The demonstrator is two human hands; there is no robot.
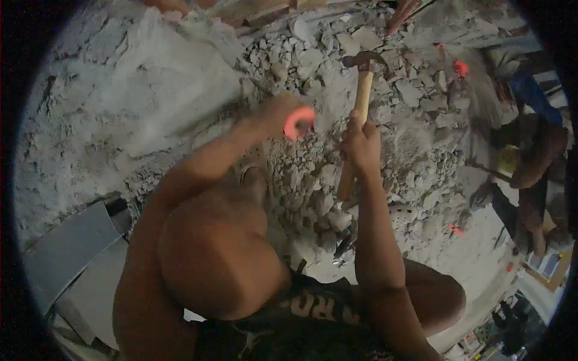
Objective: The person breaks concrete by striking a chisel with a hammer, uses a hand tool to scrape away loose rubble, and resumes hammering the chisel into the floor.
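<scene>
My right hand (361, 144) is wrapped round the wooden handle of a claw hammer (363, 90). The hammer's dark metal head points away from me above the rubble. To its left, my left hand (280, 112), slightly blurred, is closed round a chisel (299, 123) with a round orange-red guard. I see the chisel almost end-on, with a dark middle; its tip is hidden. Broken rubble (301, 174) lies under and between both hands. The two tools are apart.
A rough concrete mass (162, 78) rises at upper left. Grey panels (72, 256) stand at lower left. At the right, another person (530, 150) works close by. Small orange-red pieces, one at the upper right (460, 68), lie about the rubble. My foot (256, 180) rests near the chisel.
</scene>
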